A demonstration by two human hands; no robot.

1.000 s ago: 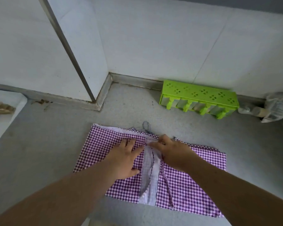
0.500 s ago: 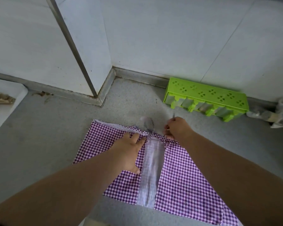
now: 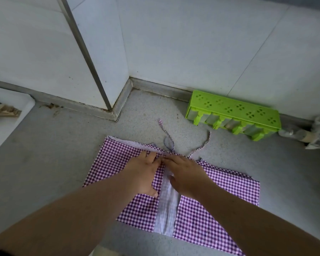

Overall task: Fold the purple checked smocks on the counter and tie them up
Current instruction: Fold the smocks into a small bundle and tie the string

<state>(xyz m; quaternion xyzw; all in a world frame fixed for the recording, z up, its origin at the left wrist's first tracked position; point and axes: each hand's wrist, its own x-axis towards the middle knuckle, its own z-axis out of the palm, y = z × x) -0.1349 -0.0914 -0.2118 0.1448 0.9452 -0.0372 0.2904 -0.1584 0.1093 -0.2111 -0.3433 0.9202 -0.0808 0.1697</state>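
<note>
The purple checked smock (image 3: 207, 215) lies flat on the grey counter (image 3: 44, 163) in the lower middle of the frame, both side panels folded inward so that a pale strip of its reverse side (image 3: 166, 209) shows down the centre. My left hand (image 3: 144, 172) rests palm down on the left panel, fingers straight and pressing the cloth near the top edge, thumb lying along the inner fold. My right hand (image 3: 187, 174) lies flat just beside it on the right panel, fingers stretched toward the top edge, fingertips almost touching those of my left; neither hand curls around anything. Two thin ties trail off the top edge onto the bare counter: one tie (image 3: 165, 133) runs up toward the middle of the frame, the other tie (image 3: 205, 143) curves to the right. Against the white tiled wall (image 3: 192, 43) at right centre stands a green plastic rack (image 3: 233, 109), and a white tray (image 3: 7, 117) sits at the left edge.
</note>
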